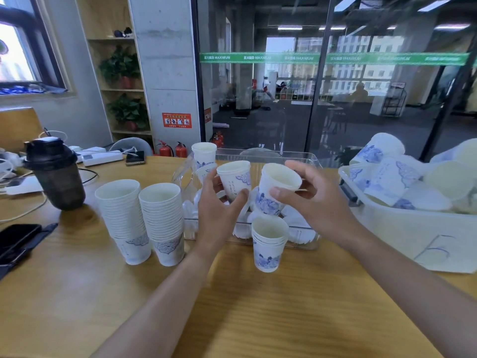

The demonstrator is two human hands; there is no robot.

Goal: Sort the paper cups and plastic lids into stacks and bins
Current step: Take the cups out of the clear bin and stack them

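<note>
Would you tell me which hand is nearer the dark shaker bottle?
Left. The left hand holds a cup right of the shaker bottle, beyond two stacks; the right hand is farther right.

Both bare forearms reach up from the lower edge of the view, the left from about 7 o'clock, the right from about 4 o'clock, converging toward the centre. The left hand (219, 202) is raised with its back to the camera, thumb and fingers (213, 180) curled round a paper cup (236, 180) and holding it upright. The right hand (313, 196), at 3 o'clock of the left, holds a second cup (276, 188) tilted slightly, thumb across its near wall, fingers spread over the rim's far side. The two hands are near each other, not touching.
</note>
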